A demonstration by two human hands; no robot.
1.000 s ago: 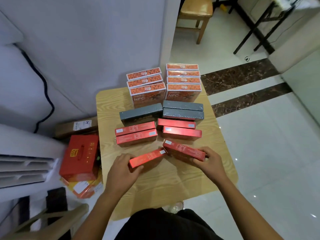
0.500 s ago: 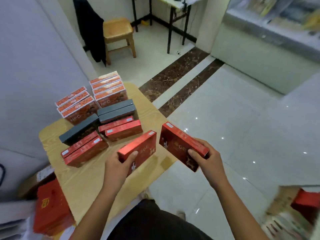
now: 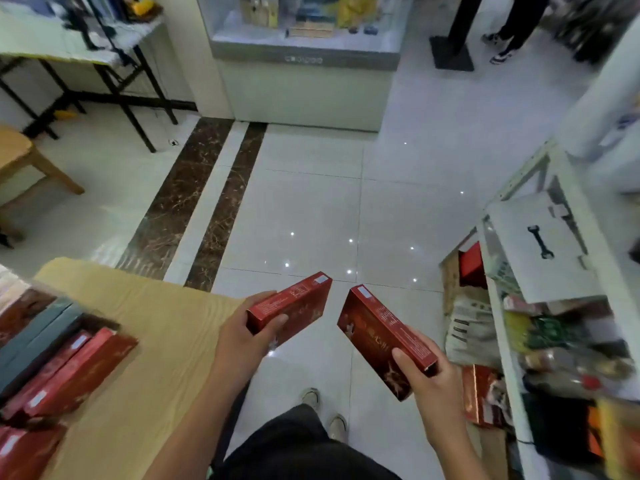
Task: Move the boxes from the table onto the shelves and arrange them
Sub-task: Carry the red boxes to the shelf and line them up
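Observation:
My left hand (image 3: 246, 337) grips a flat red box (image 3: 294, 303) by its near end, held over the floor just past the table's right edge. My right hand (image 3: 429, 386) grips a second red box (image 3: 374, 334), tilted on its long edge. Both boxes hang in the air between the wooden table (image 3: 156, 341) at the lower left and the white metal shelves (image 3: 540, 271) at the right. Several red and grey boxes (image 3: 52, 362) remain on the table, blurred. The shelves' lower levels hold blurred packets and a red box (image 3: 481, 393).
White tiled floor with two dark marble strips (image 3: 207, 202) lies ahead. A glass display counter (image 3: 304, 64) stands at the back, a folding table (image 3: 86, 53) and a wooden stool (image 3: 20, 157) at the left. A person's legs (image 3: 512, 26) stand far right.
I have lifted both red boxes off the table and turned right; the table has slid to the lower left and the shelves have come into view on the right.

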